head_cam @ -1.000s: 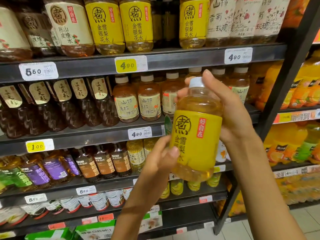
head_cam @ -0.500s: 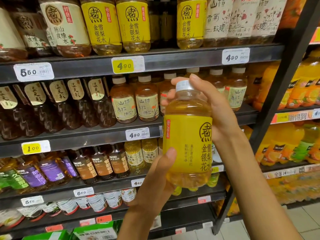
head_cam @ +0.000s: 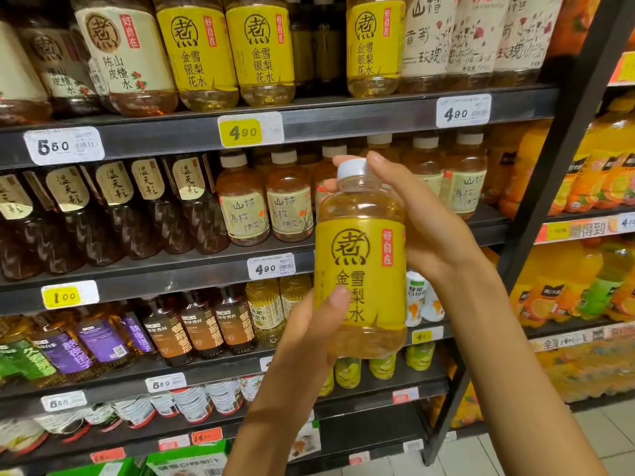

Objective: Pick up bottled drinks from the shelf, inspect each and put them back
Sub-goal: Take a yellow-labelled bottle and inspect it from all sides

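Bottle (head_cam: 360, 259) holding pale amber drink, yellow label facing camera, white cap on. Standing upright in front of shelf (head_cam: 309, 121) edge. Left hand (head_cam: 309, 334) gripping base; right hand (head_cam: 426, 231) gripping neck.

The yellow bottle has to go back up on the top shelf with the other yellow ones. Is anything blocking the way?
Nothing visible does. The yellow bottle, held by the left hand and right hand, is out in front of the shelves. An open gap sits between the yellow-labelled bottles above.
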`<move>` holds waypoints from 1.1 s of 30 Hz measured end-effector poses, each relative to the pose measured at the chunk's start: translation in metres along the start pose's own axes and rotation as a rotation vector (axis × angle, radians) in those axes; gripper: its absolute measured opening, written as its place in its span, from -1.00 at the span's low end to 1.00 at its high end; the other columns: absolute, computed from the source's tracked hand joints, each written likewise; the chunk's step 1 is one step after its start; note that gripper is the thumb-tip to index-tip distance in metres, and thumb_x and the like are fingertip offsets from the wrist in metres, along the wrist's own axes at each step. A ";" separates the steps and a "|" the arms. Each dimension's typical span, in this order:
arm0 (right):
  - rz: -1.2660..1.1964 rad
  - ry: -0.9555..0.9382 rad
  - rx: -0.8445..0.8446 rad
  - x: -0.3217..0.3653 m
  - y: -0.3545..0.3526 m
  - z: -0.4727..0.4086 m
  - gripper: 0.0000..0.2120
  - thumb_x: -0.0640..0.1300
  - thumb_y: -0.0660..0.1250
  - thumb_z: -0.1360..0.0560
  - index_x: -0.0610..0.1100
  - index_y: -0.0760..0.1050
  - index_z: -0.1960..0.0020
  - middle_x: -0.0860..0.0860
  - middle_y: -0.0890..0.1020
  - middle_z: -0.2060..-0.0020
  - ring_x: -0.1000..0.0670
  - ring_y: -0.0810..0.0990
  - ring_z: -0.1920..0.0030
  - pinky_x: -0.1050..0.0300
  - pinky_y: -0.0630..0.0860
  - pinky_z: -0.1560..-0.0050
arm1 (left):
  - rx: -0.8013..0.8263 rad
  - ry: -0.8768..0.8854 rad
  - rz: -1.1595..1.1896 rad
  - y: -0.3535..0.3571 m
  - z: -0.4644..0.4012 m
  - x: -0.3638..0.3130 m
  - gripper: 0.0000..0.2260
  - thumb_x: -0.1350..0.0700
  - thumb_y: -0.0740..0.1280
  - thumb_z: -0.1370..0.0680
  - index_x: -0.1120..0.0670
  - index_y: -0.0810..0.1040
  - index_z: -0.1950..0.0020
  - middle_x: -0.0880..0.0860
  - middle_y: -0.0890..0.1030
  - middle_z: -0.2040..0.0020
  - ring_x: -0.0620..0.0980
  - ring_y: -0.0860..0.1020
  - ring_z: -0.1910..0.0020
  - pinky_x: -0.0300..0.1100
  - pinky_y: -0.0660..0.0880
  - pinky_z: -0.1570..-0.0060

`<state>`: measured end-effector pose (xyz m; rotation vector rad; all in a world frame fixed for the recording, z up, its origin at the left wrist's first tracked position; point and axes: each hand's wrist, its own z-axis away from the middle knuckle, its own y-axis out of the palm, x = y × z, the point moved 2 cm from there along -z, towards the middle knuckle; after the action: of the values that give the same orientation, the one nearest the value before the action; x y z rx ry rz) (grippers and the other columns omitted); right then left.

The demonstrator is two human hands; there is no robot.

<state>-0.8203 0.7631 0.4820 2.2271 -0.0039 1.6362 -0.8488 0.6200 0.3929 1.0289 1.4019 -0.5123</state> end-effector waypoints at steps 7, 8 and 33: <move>-0.060 -0.132 -0.091 -0.006 -0.001 0.003 -0.73 -0.06 0.29 -0.48 -0.16 0.54 -0.13 -0.05 0.69 0.17 -0.01 0.66 0.14 0.14 0.57 0.13 | -0.036 -0.031 -0.125 -0.006 -0.003 -0.003 -0.68 -0.23 0.32 -0.37 -0.18 0.63 -0.06 -0.05 0.70 -0.05 -0.05 0.65 -0.08 -0.07 0.51 -0.16; -0.020 -0.167 -0.118 -0.004 -0.002 0.004 -0.75 -0.07 0.30 -0.48 -0.15 0.55 -0.11 -0.05 0.69 0.18 0.01 0.67 0.16 0.17 0.57 0.17 | -0.030 0.007 -0.182 -0.008 -0.004 -0.006 -0.71 -0.20 0.28 -0.41 -0.17 0.62 -0.06 -0.10 0.70 -0.04 -0.12 0.64 -0.07 -0.21 0.53 -0.09; 0.070 -0.197 -0.038 0.001 0.009 0.009 -0.80 -0.10 0.27 -0.55 -0.14 0.54 -0.12 -0.06 0.70 0.12 -0.02 0.66 0.10 0.14 0.58 0.14 | 0.039 0.046 -0.193 -0.008 0.008 -0.010 -0.66 -0.23 0.27 -0.41 -0.23 0.60 -0.14 -0.15 0.67 -0.10 -0.18 0.62 -0.10 -0.38 0.52 -0.01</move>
<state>-0.8139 0.7524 0.4835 2.3735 -0.1656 1.4321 -0.8525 0.6062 0.3987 0.9461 1.5464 -0.6625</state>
